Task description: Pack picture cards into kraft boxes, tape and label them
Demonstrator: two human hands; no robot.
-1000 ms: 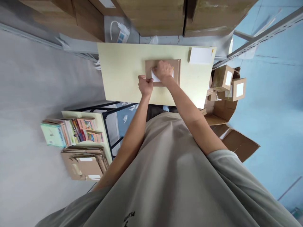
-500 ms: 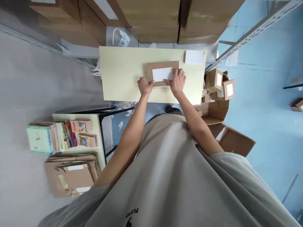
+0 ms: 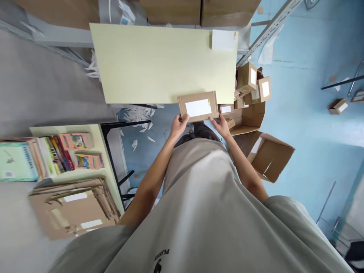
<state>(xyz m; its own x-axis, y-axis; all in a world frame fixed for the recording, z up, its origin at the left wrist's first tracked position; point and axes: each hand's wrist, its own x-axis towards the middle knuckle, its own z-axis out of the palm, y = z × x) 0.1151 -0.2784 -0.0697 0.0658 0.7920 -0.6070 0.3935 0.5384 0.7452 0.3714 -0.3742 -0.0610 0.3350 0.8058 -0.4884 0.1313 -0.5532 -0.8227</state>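
Observation:
A flat brown cardboard box [image 3: 198, 118] with a white label [image 3: 198, 108] on its upper face is held at the near edge of the pale yellow table [image 3: 159, 64]. My left hand [image 3: 179, 126] grips its lower left corner, thumb on top. At the lower right corner my right hand [image 3: 222, 126] grips it in the same way. The fingers beneath the box are hidden. A stack of white label sheets [image 3: 223, 40] lies at the far right corner of the table.
Labelled small boxes [image 3: 247, 77] fill a large open carton right of the table, near another open carton [image 3: 271, 157]. On the left, a side table [image 3: 113, 178] bears books [image 3: 61, 153] and flattened cardboard [image 3: 76, 206]. Paper scraps [image 3: 139, 113] litter the floor. A metal shelf post [image 3: 270, 32] rises behind.
The box has come off the middle of the table toward my body. My hands, earlier pressing on its label and side, now hold its two near corners. The view has shifted too.

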